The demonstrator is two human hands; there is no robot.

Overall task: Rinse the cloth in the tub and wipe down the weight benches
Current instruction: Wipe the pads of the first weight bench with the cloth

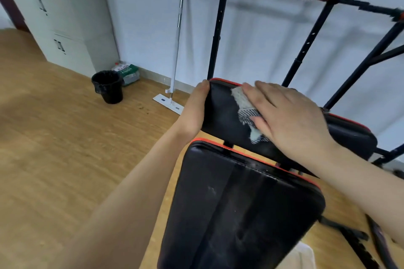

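Nearest the lens, the black seat pad [240,203] is seen streaked. Beyond it, the raised back pad [220,120] is clamped at its left edge by the left hand [194,107]. The cloth [243,102] is pressed flat against that pad by the right hand [290,120], whose fingers are held straight and slightly apart.

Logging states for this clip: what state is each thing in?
upper pad: tilted up
cloth: on the upper pad, under the right hand
right hand: fingers straight, pressing the cloth
left hand: grips the upper pad's left edge
lower pad: streaked, untouched
bin: upright, lined
mop: leaning against the wall
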